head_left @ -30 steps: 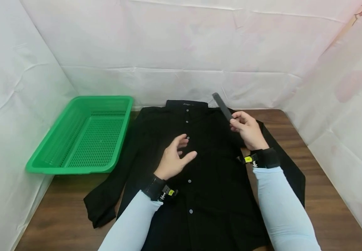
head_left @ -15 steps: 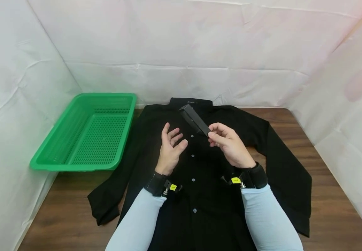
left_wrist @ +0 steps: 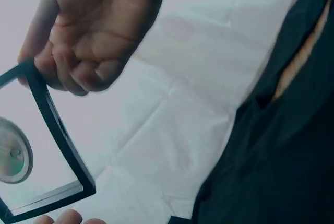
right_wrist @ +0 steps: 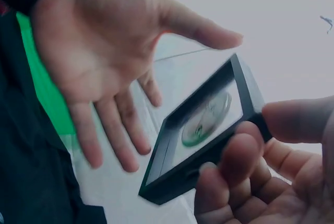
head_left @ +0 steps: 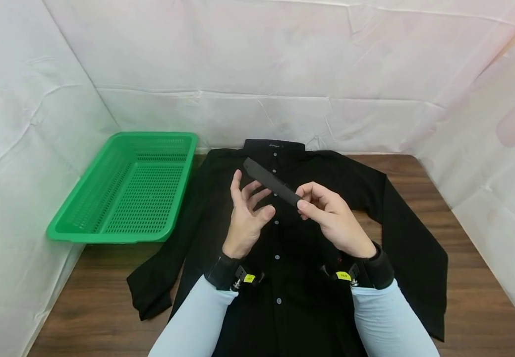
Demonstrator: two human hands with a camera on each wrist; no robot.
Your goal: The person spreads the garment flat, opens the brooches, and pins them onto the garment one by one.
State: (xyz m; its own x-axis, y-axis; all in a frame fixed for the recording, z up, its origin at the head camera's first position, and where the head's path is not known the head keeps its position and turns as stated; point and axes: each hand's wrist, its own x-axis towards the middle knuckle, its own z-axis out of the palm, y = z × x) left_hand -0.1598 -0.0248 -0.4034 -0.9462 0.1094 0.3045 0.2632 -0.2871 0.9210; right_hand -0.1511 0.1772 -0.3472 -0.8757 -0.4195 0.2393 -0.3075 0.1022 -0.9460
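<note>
My right hand (head_left: 335,218) pinches one corner of a thin black display frame (head_left: 271,181) between thumb and fingers, seen nearly edge-on in the head view. In the left wrist view the square black frame (left_wrist: 58,125) has a clear middle with a round, coin-like disc (left_wrist: 14,151) set in it. The disc (right_wrist: 206,119) also shows through the front in the right wrist view. My left hand (head_left: 245,225) is spread at the frame's far end, palm and fingers (right_wrist: 112,135) bare of any hold. Below both hands lies a black button-up shirt (head_left: 311,297).
A green perforated plastic basket (head_left: 145,203) stands at the left, over the shirt's left-side sleeve (head_left: 150,287). Brown wood-grain table (head_left: 476,277) shows around the shirt. White sheets (head_left: 257,59) hang close behind and at both sides.
My right hand has brought the frame leftward and nearer, from above the shirt's right shoulder to the middle, turning it. My left hand has shifted slightly, its fingers now by the frame.
</note>
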